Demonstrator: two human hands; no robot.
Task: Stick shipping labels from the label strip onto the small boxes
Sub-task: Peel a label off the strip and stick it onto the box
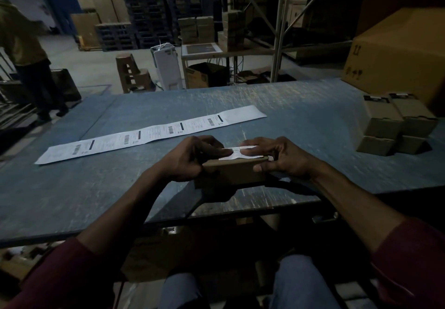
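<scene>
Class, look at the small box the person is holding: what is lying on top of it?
A white label lies on the small box, held down by fingers of the left hand and right hand. Its print and the lid beneath are hidden.

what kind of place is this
Most likely a warehouse packing area: stacked cartons and metal racking stand behind a worn table with a label strip, where both hands hold a small box.

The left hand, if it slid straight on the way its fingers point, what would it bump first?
Probably the right hand. The left hand points across the box top, over the label, toward it, though depth is unclear.
</scene>
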